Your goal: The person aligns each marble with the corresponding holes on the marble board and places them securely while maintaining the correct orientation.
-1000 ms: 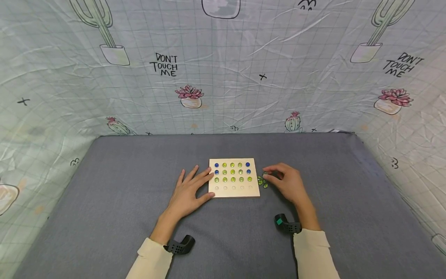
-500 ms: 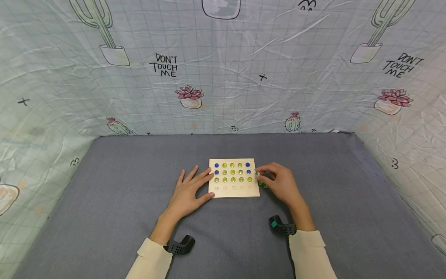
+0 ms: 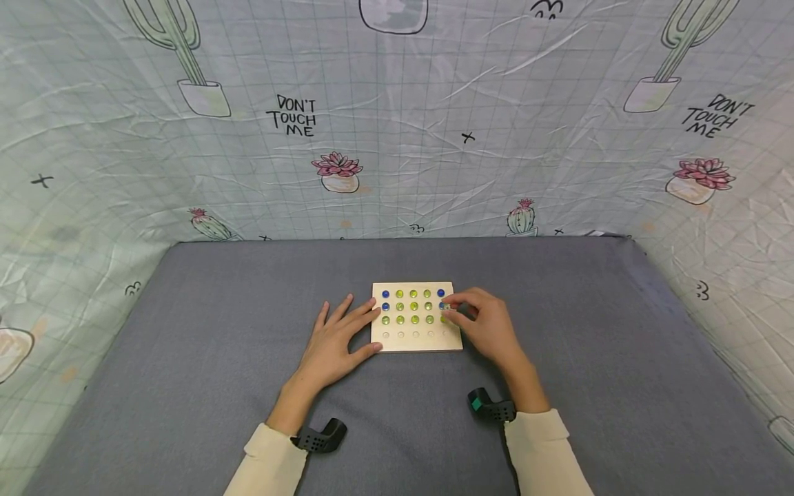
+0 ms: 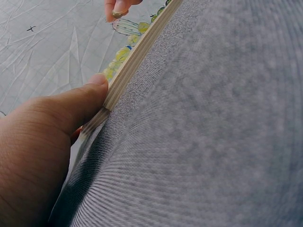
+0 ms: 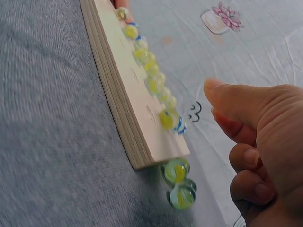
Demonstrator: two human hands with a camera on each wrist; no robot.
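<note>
A pale wooden board [image 3: 422, 342] with rows of round dimples lies on the grey cloth. Glass marbles fill its three back rows, mostly yellow-green ones [image 3: 414, 306], with blue ones [image 3: 385, 294] near the corners. The front-row dimples [image 3: 401, 335] are bare. My left hand [image 3: 331, 348] rests spread along the board's left edge; its thumb [image 4: 97, 82] touches the near corner. Above the board's right side, my right hand [image 3: 490, 324] pinches a marble [image 4: 117, 15] between thumb and fingertip. The right wrist view shows that thumb [image 5: 227, 92], but not the held marble.
Loose marbles [image 5: 182, 196] lie on the cloth against the board's right end; in the head view my right hand covers them. Grey cloth [image 3: 248, 296] surrounds the board. A printed curtain [image 3: 397, 138] stands behind the table and along both sides.
My right hand has moved left from the loose marbles to above the board's right side, carrying a pinched marble. The left hand and the board have stayed in place.
</note>
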